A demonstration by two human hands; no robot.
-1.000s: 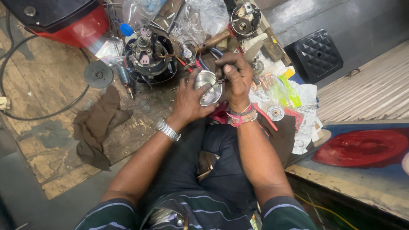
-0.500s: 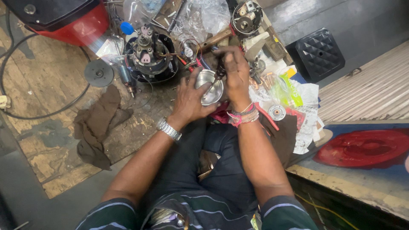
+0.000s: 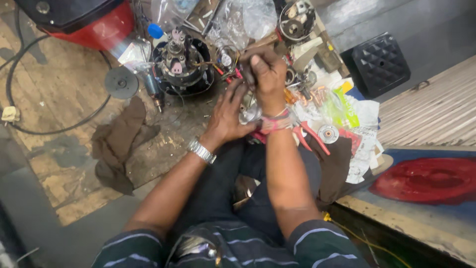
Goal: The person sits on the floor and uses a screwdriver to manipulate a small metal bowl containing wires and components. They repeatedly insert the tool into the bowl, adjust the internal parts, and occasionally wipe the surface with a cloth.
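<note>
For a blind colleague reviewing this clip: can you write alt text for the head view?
Seen from above, a seated person's left hand and right hand grip a shiny metal part over a floor strewn with parts. A dark round motor assembly, plastic bags and a brown rag lie nearby.

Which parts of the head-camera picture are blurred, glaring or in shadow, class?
Head view: the clear plastic bags at the top catch white glare; the shiny metal part between the left hand and right hand is partly hidden and soft; the striped shirt at the bottom edge is dark and blurred.
</note>
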